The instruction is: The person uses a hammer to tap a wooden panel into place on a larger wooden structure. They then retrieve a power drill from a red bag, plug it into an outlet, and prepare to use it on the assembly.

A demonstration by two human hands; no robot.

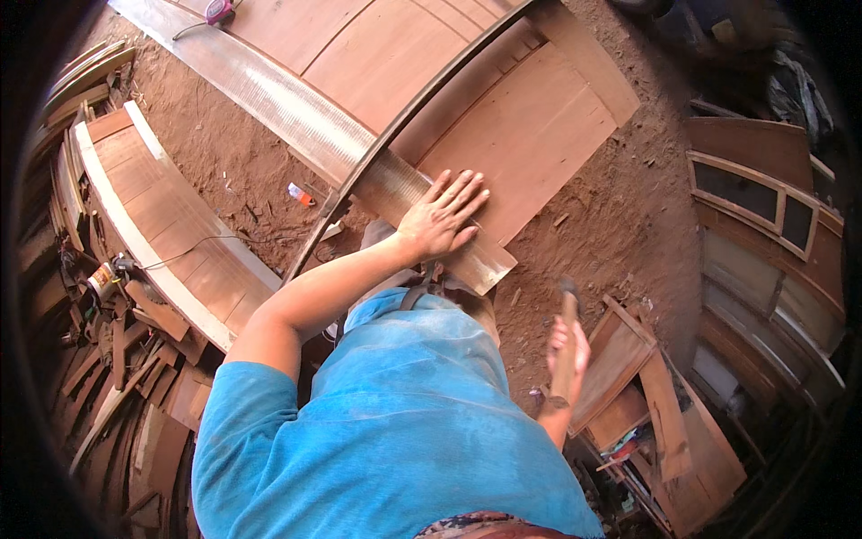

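My left hand [444, 217] lies flat with its fingers spread on the edge board of a large reddish wooden panel [530, 117], which looks like a door. A long dark bar [415, 110] crosses the panel just beyond that hand. Off to the right, low beside my body, my right hand [575, 352] is closed round the wooden handle of a hammer [567, 359]. The hammer's head points up, away from me, and is apart from the panel. A pale, shiny board [269, 103] runs along the panel's left side.
A pink tape measure [218, 11] rests on the panel's far end. Another long panel [171, 211] and scrap wood [148, 395] lie to the left. Wooden pieces [669, 422] and framed panels [745, 198] stand on the right. An orange-and-white bottle [301, 194] lies on the dirt.
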